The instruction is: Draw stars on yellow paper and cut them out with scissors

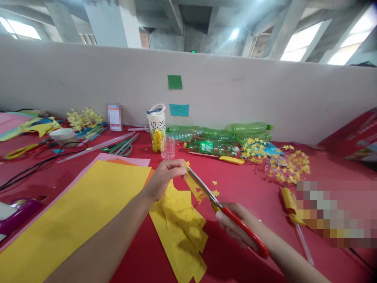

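Observation:
My left hand (166, 175) pinches a narrow strip of yellow paper (193, 186) between thumb and fingers. In my right hand (231, 224) are scissors (244, 231) with red handles, their blades pointing up and left alongside the strip, tips close to my left fingers. Whether the blades touch the paper is hard to tell. Several small yellow paper stars (216, 193) lie on the red tablecloth beyond the strip. Below my left hand, cut yellow paper pieces (182, 224) overlap in a pile. Left of them lies a large yellow sheet (97, 204) over pink and orange ones.
Green plastic bottles (216, 147) lie along the white partition (235, 90), with a yellow-handled cutter (231, 160) before them. A white cup (156, 124) stands near a clear plastic piece (167, 148). A yellow glue gun (289, 202) lies right; green scissors (125, 149) and black cables (38, 167) lie left.

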`<state>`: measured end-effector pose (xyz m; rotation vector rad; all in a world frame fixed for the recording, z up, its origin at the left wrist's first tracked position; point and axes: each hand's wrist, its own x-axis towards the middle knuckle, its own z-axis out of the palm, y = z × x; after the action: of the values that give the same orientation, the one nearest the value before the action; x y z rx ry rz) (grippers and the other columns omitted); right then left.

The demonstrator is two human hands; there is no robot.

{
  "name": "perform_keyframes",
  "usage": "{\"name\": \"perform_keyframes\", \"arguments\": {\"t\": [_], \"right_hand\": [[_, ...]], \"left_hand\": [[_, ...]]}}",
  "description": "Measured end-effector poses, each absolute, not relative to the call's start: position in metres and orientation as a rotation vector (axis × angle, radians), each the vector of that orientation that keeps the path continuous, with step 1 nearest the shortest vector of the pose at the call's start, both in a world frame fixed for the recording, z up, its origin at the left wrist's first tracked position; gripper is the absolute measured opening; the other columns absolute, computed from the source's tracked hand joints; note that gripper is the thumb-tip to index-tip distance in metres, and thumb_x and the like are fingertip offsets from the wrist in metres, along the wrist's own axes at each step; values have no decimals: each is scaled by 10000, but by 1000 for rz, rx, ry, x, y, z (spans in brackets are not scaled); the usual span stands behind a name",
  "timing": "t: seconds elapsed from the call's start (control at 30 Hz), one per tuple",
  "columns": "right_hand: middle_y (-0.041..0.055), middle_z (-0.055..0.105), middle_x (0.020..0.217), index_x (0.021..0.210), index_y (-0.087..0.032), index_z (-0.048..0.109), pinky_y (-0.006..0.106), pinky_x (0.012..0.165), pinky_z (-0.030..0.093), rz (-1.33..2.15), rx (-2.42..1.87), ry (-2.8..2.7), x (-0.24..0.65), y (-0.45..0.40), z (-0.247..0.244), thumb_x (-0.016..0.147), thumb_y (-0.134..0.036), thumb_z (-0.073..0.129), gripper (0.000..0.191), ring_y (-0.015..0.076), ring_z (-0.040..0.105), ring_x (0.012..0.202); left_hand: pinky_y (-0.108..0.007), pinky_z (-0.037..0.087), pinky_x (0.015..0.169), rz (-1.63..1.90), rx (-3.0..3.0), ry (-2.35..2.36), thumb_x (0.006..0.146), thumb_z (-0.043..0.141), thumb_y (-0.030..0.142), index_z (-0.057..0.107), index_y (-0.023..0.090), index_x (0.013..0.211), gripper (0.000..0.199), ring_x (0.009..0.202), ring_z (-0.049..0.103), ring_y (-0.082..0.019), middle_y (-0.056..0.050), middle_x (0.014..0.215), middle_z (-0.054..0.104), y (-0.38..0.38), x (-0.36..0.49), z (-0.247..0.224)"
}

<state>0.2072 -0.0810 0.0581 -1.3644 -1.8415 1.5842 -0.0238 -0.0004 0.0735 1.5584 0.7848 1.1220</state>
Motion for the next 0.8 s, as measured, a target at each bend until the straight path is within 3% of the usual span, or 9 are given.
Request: {"name": "perform_keyframes", "arguments": {"t": [0.37, 0.8], "right_hand": [[-78, 320, 489, 635, -195, 347, 186, 368, 209, 1515, -1394, -1844, 207, -84, 59, 845, -618, 401, 476, 42, 297, 388], [-82, 338, 456, 646, -187, 391, 175, 355, 226, 1556, -1344, -1807, 202, -83, 58, 835, -634, 392, 486, 43, 314, 356]], "left_hand": [[-271, 337, 722, 1098, 1548, 781, 733, 520, 188, 531, 193, 517, 217, 715, 462, -169, 8, 567, 457, 3, -26, 72], [-266, 359, 727, 1165, 1591, 816, 798, 519, 236, 599, 180, 595, 225, 699, 483, -149, -3, 660, 531, -2, -17, 69]]}}
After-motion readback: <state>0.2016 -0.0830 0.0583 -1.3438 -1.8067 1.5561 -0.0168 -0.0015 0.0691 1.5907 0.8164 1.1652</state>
